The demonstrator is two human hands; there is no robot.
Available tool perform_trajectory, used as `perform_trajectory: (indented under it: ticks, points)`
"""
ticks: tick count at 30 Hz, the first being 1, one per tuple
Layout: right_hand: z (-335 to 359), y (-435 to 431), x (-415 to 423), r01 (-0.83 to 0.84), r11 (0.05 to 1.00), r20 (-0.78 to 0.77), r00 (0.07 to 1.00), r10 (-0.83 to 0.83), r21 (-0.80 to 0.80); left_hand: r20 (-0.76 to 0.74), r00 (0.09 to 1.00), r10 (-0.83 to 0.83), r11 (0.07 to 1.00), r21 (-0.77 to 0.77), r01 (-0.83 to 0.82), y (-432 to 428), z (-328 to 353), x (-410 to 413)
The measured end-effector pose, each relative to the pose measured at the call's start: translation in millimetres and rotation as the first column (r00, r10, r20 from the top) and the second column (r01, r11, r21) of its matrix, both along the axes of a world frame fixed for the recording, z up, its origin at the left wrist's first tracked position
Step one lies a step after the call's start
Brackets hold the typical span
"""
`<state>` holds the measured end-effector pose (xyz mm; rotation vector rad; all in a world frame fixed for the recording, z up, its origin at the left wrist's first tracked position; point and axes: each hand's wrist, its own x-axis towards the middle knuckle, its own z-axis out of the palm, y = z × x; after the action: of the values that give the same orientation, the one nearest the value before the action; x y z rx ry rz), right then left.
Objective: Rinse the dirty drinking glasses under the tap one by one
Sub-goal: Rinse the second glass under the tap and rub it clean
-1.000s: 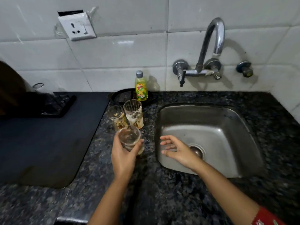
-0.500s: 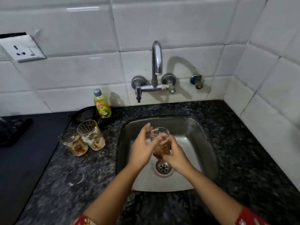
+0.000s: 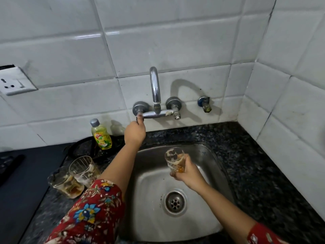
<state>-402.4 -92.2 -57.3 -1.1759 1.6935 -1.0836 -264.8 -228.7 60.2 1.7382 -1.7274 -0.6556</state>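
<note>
- Since half a second ago the left hand has let go of the glass and gone up to the wall tap, so the right hand alone now holds the clear drinking glass with brown dregs and foam streaks over the sink.
- The left hand's fingers are curled around the dark lever handle below the left valve of the chrome wall-mounted tap; how firmly they pinch it I cannot tell, as the back of the hand hides them.
- The right hand's fingers are wrapped around the lower part of the glass, holding it roughly upright with its mouth tilted a little toward the wall, above the stainless steel sink basin and forward of the spout's tip.
- No stream shows from the spout, so I judge the step in hand to be turning the water on for the first glass.
- The next move likely calls for turning the lever, then bringing the glass mouth under the spout and tipping out the dregs.
- The held glass looks wet inside, with amber liquid pooled at its base and pale froth clinging to the wall, so it may be slippery.
- Two more dirty clear glasses wait on the speckled black granite counter, left of the sink: a tall ribbed glass and a shorter tumbler with brown residue, touching or nearly so.
- A yellow-green dish soap bottle with a grey cap stands behind them, near the wall.
</note>
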Motion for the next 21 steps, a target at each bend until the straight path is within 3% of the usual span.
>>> perform_trajectory:
  ticks: [3, 8, 12, 15, 17, 19, 21]
  points:
    - [-2, -6, 2, -0.009, 1.0, 0.002, 1.0, 0.009, -0.003, 0.013, 1.0, -0.01, 1.0, -0.014, 0.01, -5, -1, 2]
    - [-4, -12, 8, -0.02, 1.0, 0.07, 0.997, 0.021, -0.02, -0.091, 0.996, -0.005, 1.0, 0.013, 0.006, -14, -8, 6]
    - [-9, -12, 13, -0.062, 0.998, 0.145, 0.987, 0.064, -0.018, -0.365, 0.931, -0.021, 0.996, 0.076, 0.052, -18, -26, 14]
    - [-18, -6, 15, -0.094, 0.995, 0.162, 0.983, 0.089, 0.027, -0.46, 0.884, -0.078, 0.977, 0.14, 0.159, 12, -82, 25]
    - [-28, -3, 18, -0.096, 0.995, 0.141, 0.986, 0.09, 0.034, -0.544, 0.818, -0.187, 0.918, 0.201, 0.343, 43, -129, 38]
    - [-37, 0, 21, -0.11, 0.992, 0.099, 0.99, 0.104, 0.056, -0.597, 0.737, -0.318, 0.788, 0.266, 0.556, 75, -160, 42]
    - [-42, 3, 24, -0.141, 0.987, 0.117, 0.984, 0.132, 0.072, -0.623, 0.676, -0.392, 0.702, 0.272, 0.658, 94, -178, 35]
